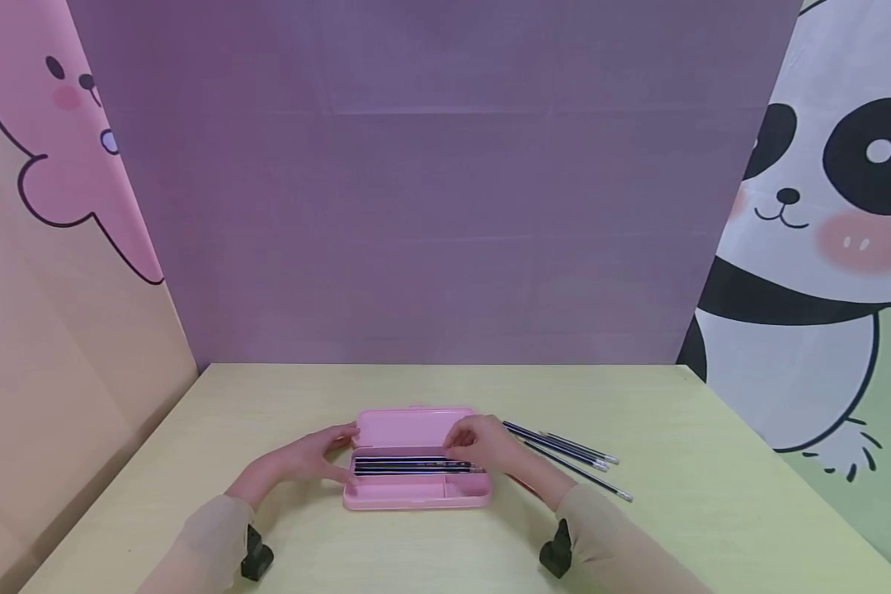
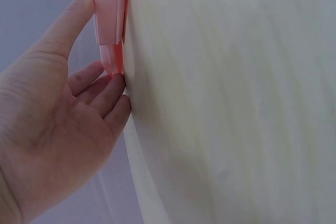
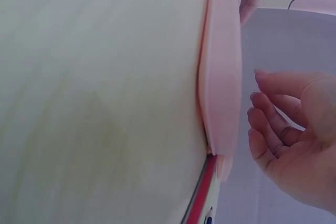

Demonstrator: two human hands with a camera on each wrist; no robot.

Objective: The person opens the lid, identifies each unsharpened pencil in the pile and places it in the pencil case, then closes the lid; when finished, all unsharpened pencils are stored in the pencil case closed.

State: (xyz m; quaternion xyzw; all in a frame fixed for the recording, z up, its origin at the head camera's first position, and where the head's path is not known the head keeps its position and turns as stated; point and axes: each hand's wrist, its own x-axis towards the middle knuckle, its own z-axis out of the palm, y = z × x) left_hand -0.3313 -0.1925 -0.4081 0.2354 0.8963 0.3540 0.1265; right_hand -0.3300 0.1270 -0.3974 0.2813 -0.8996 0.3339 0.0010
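Note:
A pink pencil case (image 1: 393,493) lies with its lid (image 1: 404,427) folded back on the table. Several dark striped pencils (image 1: 404,467) lie side by side in its long compartment. My left hand (image 1: 304,459) is at the case's left end, thumb against the front part and fingers by the lid. In the left wrist view the thumb presses on the case's side (image 2: 110,9), the other fingers loosely bent under it. Over the right half of the case is my right hand (image 1: 483,442); its relaxed fingers (image 3: 270,124) hold nothing in the right wrist view.
To the right of the case several dark pencils (image 1: 564,446) lie spread on the pale wooden table (image 1: 327,561). A red pencil (image 1: 525,486) shows partly beneath the right forearm, close to the case. A purple panel (image 1: 431,206) stands behind the table.

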